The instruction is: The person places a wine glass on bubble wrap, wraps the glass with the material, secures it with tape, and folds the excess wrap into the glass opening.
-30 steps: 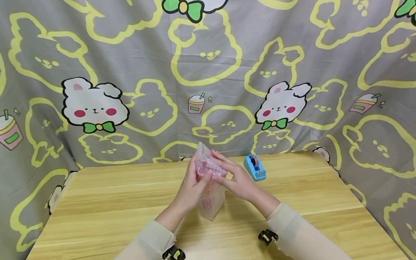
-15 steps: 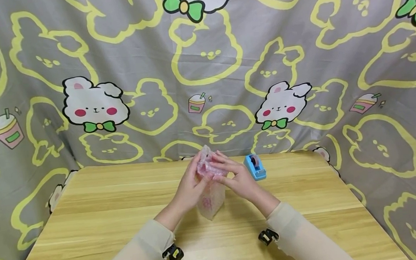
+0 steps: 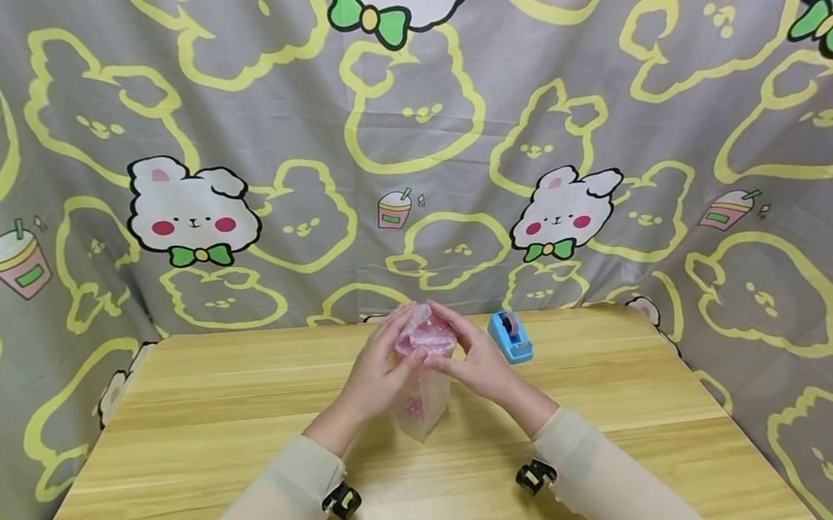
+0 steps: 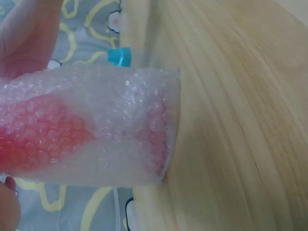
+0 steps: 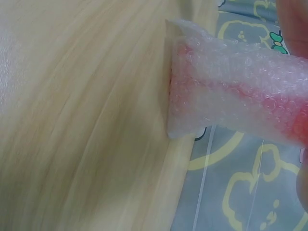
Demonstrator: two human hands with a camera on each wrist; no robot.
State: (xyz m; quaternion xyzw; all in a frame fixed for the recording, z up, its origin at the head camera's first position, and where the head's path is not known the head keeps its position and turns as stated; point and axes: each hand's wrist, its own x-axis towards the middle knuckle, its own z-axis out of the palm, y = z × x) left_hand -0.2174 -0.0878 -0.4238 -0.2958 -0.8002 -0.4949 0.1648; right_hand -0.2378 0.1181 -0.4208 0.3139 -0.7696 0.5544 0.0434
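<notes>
A bundle of clear bubble wrap (image 3: 424, 401) stands upright on the table, with something red and pink showing blurred through its layers (image 4: 110, 130); I cannot tell what is inside. My left hand (image 3: 380, 367) grips its upper left side, and my right hand (image 3: 481, 364) grips the upper right side. Both thumbs meet at the front, just under the top edge, while the fingers reach round towards the back. Between the hands the wrap's top is crumpled inward. Down at the table, the bundle's lower end (image 5: 185, 86) has a flat edge.
A blue tape dispenser (image 3: 510, 336) with a roll of tape stands behind and to the right of my right hand. The wooden table (image 3: 252, 426) ends at a grey curtain (image 3: 283, 122) with cartoon prints. Each sleeve carries a small black wrist camera.
The wrap's pointed corner at the back has come down and folded inward. My right fingers have moved from across the top to the far right side. The bundle has stayed in place.
</notes>
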